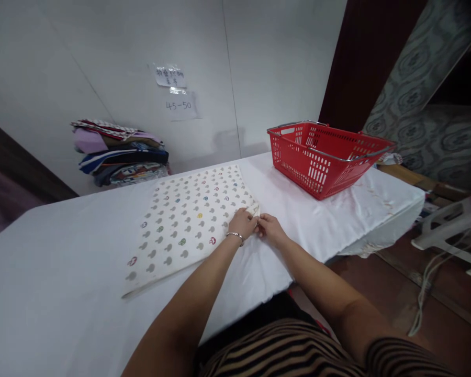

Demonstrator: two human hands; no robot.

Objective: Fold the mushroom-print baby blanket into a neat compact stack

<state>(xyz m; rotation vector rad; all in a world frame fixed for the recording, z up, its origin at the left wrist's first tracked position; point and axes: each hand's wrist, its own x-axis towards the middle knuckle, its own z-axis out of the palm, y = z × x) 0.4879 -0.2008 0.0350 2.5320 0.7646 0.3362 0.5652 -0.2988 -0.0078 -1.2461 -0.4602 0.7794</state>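
While the printed cloth [188,209] lies spread on the table [55,272], its near right corner is bunched up. Left hand [243,224] pinches the gathered corner, palm down; right hand [272,229] pinches the same spot with its fingertips, close against the left. Best handling, I'd judge: hold lightly, line the layers up edge to edge, smooth the bunching outward so creases don't set. Counts: one cloth, two hands, one bracelet [235,236] on the left, one table. Farther out: one red basket [317,162] on the table, right of the cloth; one pile of clothes [121,154] near the wall [275,63], pieces overlapping too much to count; two notes [183,107] stuck up there; one stool [457,209], far right.
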